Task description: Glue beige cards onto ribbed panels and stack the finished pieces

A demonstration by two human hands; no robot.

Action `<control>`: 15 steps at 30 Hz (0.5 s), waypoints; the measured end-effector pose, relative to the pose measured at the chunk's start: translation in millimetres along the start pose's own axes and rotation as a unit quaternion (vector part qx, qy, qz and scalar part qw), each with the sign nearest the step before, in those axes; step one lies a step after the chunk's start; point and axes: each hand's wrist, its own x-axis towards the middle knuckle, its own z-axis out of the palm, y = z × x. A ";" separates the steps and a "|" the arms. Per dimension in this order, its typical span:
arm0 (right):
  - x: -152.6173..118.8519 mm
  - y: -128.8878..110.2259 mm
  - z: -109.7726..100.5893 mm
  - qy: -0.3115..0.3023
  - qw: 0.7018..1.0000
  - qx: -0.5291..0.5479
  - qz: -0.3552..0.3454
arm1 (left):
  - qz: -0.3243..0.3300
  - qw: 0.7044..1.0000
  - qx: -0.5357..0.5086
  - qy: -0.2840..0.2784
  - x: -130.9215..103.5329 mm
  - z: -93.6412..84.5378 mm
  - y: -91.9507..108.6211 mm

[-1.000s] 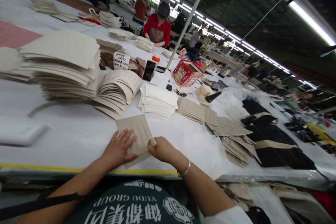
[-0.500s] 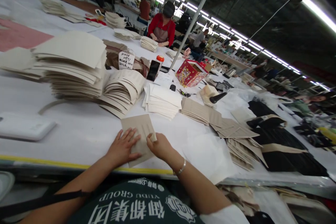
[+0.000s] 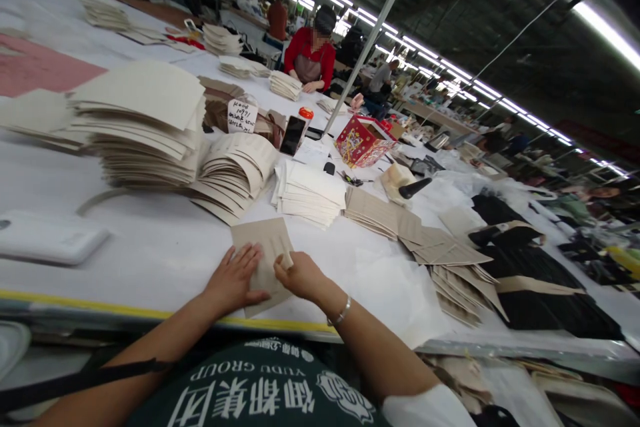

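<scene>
A beige fabric panel [image 3: 273,238] lies flat near the front edge of the table. My left hand [image 3: 237,278] rests on its left part with the fingers stretched out. At the panel's right side, my right hand [image 3: 300,275] is closed in a pinch on its edge, where a small pale corner shows turned up at the fingertips. Just beyond the panel stand a curved stack of beige panels [image 3: 235,173] and a pile of white pieces [image 3: 310,190].
A taller stack of panels [image 3: 140,127] rises at left, behind a white case [image 3: 50,237]. Fanned beige pieces [image 3: 445,243] and black fabric [image 3: 555,300] lie at right. A metal pole [image 3: 373,40] stands beyond a phone [image 3: 293,135] and red box [image 3: 364,140]. A co-worker [image 3: 313,53] works opposite.
My right hand has shifted slightly left over the panel, drawing the pinched edge inward. My left hand stays flat in nearly the same place.
</scene>
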 end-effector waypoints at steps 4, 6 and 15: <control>-19.6 1.5 4.7 -0.072 0.989 0.127 0.024 | -0.032 0.999 0.008 0.030 0.1 3.4 -1.2; 5.8 -3.5 4.9 -0.019 0.992 0.121 0.043 | -0.051 0.998 0.010 0.031 0.2 2.8 -0.2; 18.8 -18.2 9.0 0.061 0.998 -0.012 0.017 | -0.075 0.997 -0.008 -0.027 0.1 -13.2 3.0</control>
